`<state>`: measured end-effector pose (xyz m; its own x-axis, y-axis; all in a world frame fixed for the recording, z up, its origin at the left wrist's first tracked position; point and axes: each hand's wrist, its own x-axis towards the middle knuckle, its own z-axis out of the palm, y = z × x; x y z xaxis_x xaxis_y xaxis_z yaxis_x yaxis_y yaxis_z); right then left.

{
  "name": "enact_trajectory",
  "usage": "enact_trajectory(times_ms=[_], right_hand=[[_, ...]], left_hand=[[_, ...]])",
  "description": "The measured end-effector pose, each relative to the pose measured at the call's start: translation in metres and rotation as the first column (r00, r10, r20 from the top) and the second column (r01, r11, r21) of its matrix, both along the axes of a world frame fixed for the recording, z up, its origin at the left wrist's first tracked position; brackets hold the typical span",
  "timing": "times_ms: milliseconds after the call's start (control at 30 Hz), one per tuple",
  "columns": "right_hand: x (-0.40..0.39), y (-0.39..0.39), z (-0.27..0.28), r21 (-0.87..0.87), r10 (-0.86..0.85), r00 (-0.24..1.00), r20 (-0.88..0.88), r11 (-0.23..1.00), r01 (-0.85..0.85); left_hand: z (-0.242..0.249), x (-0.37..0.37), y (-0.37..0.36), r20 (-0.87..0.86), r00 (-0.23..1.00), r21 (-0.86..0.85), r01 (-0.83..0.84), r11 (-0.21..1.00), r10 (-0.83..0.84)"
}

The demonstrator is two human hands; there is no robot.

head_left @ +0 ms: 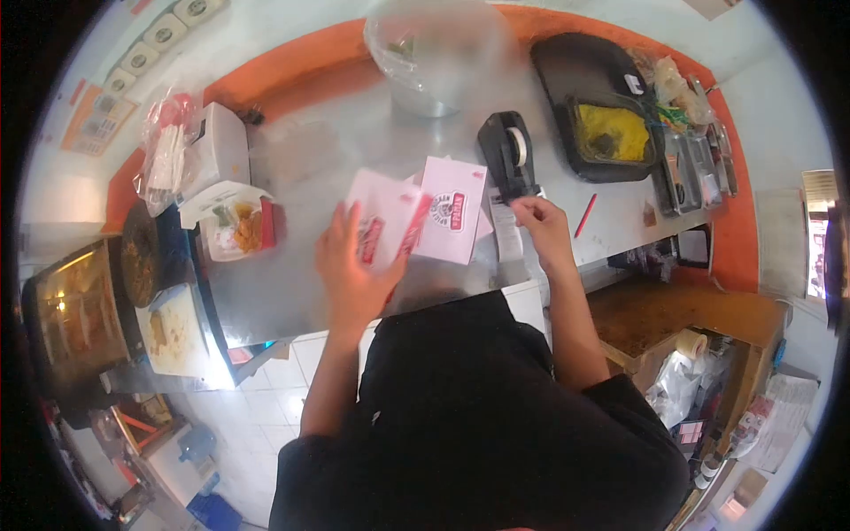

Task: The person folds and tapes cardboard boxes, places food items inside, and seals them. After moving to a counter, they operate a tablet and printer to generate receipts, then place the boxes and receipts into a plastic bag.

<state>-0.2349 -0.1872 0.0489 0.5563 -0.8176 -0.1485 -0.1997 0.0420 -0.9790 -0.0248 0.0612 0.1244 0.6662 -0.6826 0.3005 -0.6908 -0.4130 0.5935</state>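
Note:
My left hand (350,279) is wrapped round the side of a pink and red printed food box (379,212), which looks slightly blurred. A second pink box (452,212) lies just to its right on the metal counter, with another pink edge partly hidden beneath it. My right hand (543,230) is closed in a pinch near the front end of a black tape dispenser (509,150) that carries a roll of tape. Whatever sits between those fingertips is too small to make out. A printed paper slip (507,234) lies between the pink box and my right hand.
A red pen (585,216) lies to the right. Behind it stands a black tray (553,75) with a tub of yellow contents (611,133). A large bowl (429,88) is at the back. To the left, an open box (232,241) holds food.

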Motion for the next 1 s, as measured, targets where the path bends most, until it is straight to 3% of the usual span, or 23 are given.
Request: enact_trajectory(times_ms=[33,100,167,300,367,500,600,733,867,900,933,967,1000], right_hand=[[0.021,0.019,0.038,0.008,0.108,0.992,0.061,0.994,-0.109],[0.051,0.058,0.104,-0.027,0.250,0.968,0.015,0.968,-0.250],[0.073,0.082,0.110,-0.024,0.206,0.978,0.044,0.978,-0.205],[0.083,0.093,0.088,-0.072,-0.016,0.993,-0.120,0.997,0.007],[0.077,0.095,0.088,-0.124,-0.079,0.972,-0.220,0.991,0.053],[0.060,0.092,0.060,-0.068,-0.160,0.977,-0.143,0.986,0.152],[0.016,0.093,0.047,-0.020,-0.277,0.945,-0.172,0.961,0.277],[-0.069,0.098,-0.004,-0.101,-0.390,0.898,-0.202,0.921,0.377],[-0.135,0.105,0.003,-0.090,-0.459,0.860,-0.222,0.888,0.450],[-0.153,0.109,0.016,-0.150,-0.475,0.822,-0.313,0.880,0.452],[-0.176,0.114,0.005,-0.080,-0.496,0.839,-0.225,0.867,0.491],[-0.201,0.119,0.007,-0.044,-0.513,0.846,-0.148,0.858,0.512],[-0.231,0.124,0.011,-0.075,-0.522,0.845,-0.115,0.853,0.516]], left_hand=[[0.003,-0.006,-0.009,0.024,1.000,0.041,-0.006,0.999,0.005],[0.007,-0.016,-0.029,0.081,0.997,0.102,-0.007,0.995,-0.001],[0.013,-0.025,-0.039,0.110,0.994,0.097,0.016,0.995,-0.027],[0.014,-0.026,-0.052,0.107,0.992,0.030,0.057,0.998,-0.060],[0.008,-0.021,-0.054,-0.057,0.993,-0.036,0.104,0.994,-0.106],[0.003,-0.013,-0.058,-0.513,0.842,-0.119,0.123,0.985,-0.167],[0.002,-0.024,-0.074,-0.108,0.985,-0.019,0.131,0.991,-0.132],[-0.006,-0.059,-0.105,0.129,0.991,0.410,-0.029,0.912,-0.026],[-0.031,-0.070,-0.108,0.298,0.954,0.412,-0.096,0.906,-0.035],[-0.044,-0.063,-0.105,0.320,0.945,0.405,-0.071,0.911,-0.068],[-0.061,-0.053,-0.099,0.307,0.951,0.323,-0.068,0.944,-0.036],[-0.063,-0.048,-0.098,0.554,0.829,0.141,-0.005,0.990,-0.075],[-0.046,-0.051,-0.104,0.414,0.903,0.406,-0.070,0.911,-0.115]])
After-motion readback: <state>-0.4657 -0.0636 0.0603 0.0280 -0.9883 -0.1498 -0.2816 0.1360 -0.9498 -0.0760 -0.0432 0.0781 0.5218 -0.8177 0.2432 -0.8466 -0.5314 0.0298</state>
